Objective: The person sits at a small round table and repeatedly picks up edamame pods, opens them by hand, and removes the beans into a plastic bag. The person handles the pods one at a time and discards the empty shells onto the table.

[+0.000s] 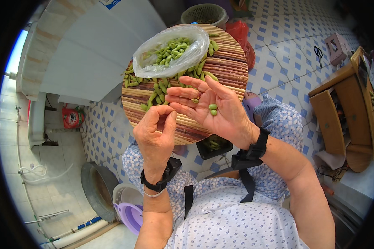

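Palm up over the round slatted tabletop, my right hand (218,109) holds two shelled green soybeans (213,109). A small brownish-green bit (195,101) lies by the base of its fingers. To the left, my left hand (155,133) has its thumb and forefinger pinched together; nothing shows between them. Beyond my hands, a clear plastic bag (187,67) stands open on the tabletop (229,67) with many shelled soybeans (171,51) inside. Unshelled soybean pods (157,91) are scattered around the bag's near and left sides.
A black tray (214,148) with pods sits below the table's near edge. Behind the table are a plastic basket (204,14) and a red plastic bag (243,40). Scissors (318,56) lie on the tiled floor near a wooden cabinet (342,115). Basins (98,190) stand at lower left.
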The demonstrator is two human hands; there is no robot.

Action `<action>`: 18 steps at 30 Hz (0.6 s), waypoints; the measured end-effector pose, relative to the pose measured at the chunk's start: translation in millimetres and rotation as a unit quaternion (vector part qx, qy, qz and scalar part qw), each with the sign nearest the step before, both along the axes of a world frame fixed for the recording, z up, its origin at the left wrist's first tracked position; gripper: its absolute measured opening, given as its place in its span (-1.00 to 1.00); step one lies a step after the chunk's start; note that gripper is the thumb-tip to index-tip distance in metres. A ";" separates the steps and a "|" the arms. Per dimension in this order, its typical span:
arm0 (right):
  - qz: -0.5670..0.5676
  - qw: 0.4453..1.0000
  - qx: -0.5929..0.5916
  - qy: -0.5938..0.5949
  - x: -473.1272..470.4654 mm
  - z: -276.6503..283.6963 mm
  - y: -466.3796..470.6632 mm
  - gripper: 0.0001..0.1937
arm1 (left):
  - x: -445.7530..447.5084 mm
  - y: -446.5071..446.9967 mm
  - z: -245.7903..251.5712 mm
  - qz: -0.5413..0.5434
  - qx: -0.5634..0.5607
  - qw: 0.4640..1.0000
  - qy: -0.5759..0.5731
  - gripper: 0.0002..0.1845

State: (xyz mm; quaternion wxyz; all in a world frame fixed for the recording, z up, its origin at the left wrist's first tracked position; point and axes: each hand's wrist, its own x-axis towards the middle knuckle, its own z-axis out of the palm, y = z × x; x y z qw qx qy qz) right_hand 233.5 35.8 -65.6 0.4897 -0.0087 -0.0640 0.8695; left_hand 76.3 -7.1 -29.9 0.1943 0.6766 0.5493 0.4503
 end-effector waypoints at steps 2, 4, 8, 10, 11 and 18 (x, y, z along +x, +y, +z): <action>-0.008 1.000 -0.011 0.003 3.5 0.1 -0.2 -0.55 | -2.1 0.6 -3.6 0.004 -0.006 1.000 0.018 -0.94; -0.017 1.000 0.000 -0.011 8.6 0.0 -0.4 -0.57 | -2.3 1.7 -7.7 -0.004 -0.023 0.999 0.034 -0.93; -0.029 0.999 0.014 -0.005 14.4 1.2 1.1 -0.61 | -3.4 0.5 -7.6 -0.027 -0.055 0.993 0.096 -0.91; -0.034 0.999 0.020 -0.009 15.5 2.0 1.4 -0.61 | -1.6 -0.6 -3.6 -0.038 -0.033 0.990 0.130 -0.91; -0.032 0.999 0.010 -0.008 15.3 2.4 1.0 -0.62 | -0.8 -2.3 -0.2 -0.031 -0.034 0.992 0.114 -0.90; 0.010 1.000 0.001 -0.008 12.0 0.7 -18.0 -0.54 | 17.4 -11.2 19.5 -0.037 0.161 0.973 0.159 -0.66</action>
